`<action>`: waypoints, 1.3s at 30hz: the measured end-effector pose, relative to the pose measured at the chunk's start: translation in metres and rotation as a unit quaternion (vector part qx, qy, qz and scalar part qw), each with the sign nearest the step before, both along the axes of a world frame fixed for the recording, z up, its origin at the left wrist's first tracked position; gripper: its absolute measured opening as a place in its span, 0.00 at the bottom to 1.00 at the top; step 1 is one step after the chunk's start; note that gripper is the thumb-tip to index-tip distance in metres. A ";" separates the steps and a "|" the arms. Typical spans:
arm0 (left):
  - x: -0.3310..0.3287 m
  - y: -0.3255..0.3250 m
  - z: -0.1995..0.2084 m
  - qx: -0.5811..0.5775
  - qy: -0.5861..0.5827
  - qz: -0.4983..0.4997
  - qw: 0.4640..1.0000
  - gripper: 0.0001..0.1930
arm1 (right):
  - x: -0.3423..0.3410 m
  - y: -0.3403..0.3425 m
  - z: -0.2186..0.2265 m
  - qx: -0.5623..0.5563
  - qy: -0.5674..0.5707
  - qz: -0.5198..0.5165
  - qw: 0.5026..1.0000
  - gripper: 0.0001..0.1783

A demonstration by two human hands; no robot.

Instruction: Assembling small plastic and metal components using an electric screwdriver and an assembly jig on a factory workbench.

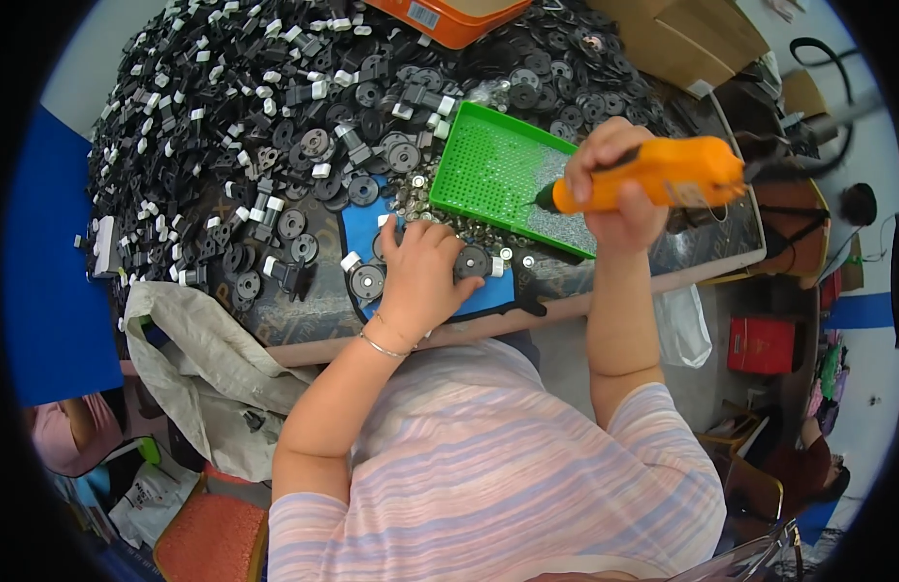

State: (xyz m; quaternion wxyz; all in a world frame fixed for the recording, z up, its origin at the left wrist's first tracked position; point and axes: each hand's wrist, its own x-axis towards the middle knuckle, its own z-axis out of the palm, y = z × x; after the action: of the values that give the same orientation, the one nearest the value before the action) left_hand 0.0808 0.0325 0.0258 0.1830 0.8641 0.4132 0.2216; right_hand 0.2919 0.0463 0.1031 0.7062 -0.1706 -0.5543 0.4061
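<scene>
My right hand [619, 184] is wrapped round an orange electric screwdriver [687, 173]. Its dark tip points down into a green perforated tray [469, 160], over small silvery screws [570, 231] heaped toward the tray's right end. My left hand [420, 272] lies palm down on a blue mat [493, 295], fingers spread over black caster-like parts. One black wheel [368, 282] with a white tab shows left of the hand. Another black wheel [472, 261] sits by the thumb and index finger. What lies under the palm is hidden.
A large heap of black parts with white tabs [226, 126] covers the table's left and back. Small metal pieces [411, 194] lie beside the tray. An orange box [449, 21] and a cardboard box [687, 39] stand behind. A pale sack [202, 369] hangs at the front left edge.
</scene>
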 end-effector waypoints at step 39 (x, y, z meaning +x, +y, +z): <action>0.005 -0.003 0.001 0.039 0.000 -0.059 0.997 0.24 | -0.031 -0.039 -0.016 -0.089 -0.079 0.017 0.993 0.22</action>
State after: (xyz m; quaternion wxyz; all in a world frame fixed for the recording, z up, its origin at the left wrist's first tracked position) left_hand 0.0855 0.0294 0.0268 0.1620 0.8935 0.3520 0.2268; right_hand 0.2610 0.0071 0.0871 0.6349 -0.2548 -0.5732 0.4510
